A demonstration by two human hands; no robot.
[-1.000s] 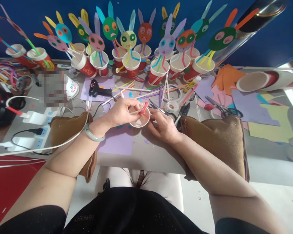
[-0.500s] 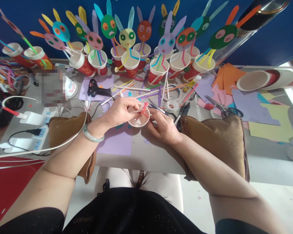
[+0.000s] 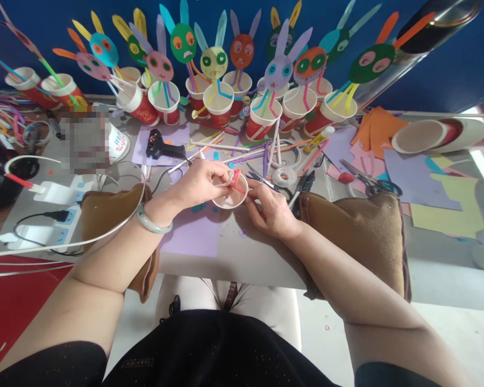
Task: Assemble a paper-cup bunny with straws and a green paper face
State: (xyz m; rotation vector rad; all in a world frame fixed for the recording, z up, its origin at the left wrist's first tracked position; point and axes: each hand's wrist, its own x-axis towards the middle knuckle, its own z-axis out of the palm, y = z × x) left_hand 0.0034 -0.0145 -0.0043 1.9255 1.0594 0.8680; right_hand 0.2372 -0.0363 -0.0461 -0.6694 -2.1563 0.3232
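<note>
Paper cup, one, sits between left hand and right hand

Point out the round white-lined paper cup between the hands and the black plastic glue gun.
Round white-lined paper cup (image 3: pixel 230 201): head view, inside surface near the lower rim.
Black plastic glue gun (image 3: pixel 169 151): head view, on the handle.

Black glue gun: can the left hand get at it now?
Likely yes: the black glue gun lies just beyond the left hand, and nothing seems to cover it. But that hand pinches a red piece at the paper cup, so it would probably have to let go first.
</note>
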